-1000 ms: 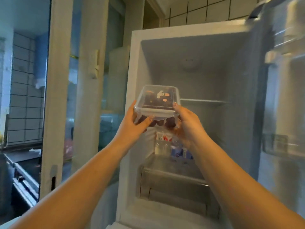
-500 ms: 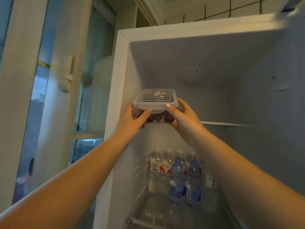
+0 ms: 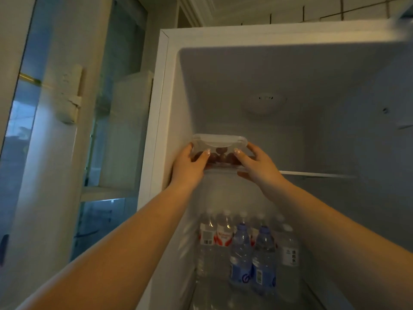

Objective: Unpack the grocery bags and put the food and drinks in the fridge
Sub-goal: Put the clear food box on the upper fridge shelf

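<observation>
Both hands, left hand (image 3: 190, 166) and right hand (image 3: 257, 164), are gripping the clear box (image 3: 220, 148) of dark fruit mid-frame at the top shelf (image 3: 312, 174) edge, so I'd be sliding it in level before letting go.

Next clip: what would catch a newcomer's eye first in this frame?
First, the clear plastic lidded container of dark round fruit, gripped by the left hand and right hand at the left end of the white fridge's glass upper shelf. Below it stands a cluster of clear plastic water bottles, two with blue labels in front.
</observation>
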### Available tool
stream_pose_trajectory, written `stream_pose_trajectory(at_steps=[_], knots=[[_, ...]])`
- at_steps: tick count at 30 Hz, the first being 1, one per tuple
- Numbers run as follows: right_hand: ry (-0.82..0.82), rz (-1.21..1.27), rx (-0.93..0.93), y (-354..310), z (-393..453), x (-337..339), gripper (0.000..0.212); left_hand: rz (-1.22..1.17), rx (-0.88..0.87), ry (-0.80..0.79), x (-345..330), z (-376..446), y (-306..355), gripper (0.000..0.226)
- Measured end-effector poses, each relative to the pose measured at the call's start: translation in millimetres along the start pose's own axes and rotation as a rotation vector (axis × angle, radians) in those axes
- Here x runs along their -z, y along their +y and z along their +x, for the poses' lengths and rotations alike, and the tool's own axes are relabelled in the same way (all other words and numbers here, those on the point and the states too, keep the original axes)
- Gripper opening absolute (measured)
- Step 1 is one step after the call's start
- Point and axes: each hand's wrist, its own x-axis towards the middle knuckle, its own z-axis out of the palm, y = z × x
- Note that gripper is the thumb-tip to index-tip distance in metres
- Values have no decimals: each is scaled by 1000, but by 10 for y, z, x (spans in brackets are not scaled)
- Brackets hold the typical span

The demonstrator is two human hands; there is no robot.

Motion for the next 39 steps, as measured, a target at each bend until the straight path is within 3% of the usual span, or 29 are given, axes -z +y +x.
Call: stream_pose_trajectory(at_steps=[4,6,9,13,16,20,29,39], knots=[[50,-31,-26,33,47,-75,55,-63,79,1,-49,40,-67,61],[131,-195,36,68,46,-77,58,-10,60,19,-65,-32,-108,74],[245,-540,333,141,-102,-37,62,294,-117,43,-81,-425,-186,90],[176,-1042,676,351,-303,6,74,868,-448,-73,-58,-719,-280,95],[80,-1234,632,463,-307,-2,79,1180,-488,-149,-67,-585,-315,91],[40,-1283,594,489,-266,-51,79,1313,-463,-167,-118,-475,-424,94],[-19,-1410,468,538,-66,-101,78,1357,-400,-157,-157,-249,-637,98],[11,-1327,428,605,70,-155,76,1339,-372,-121,-262,-198,-759,103]])
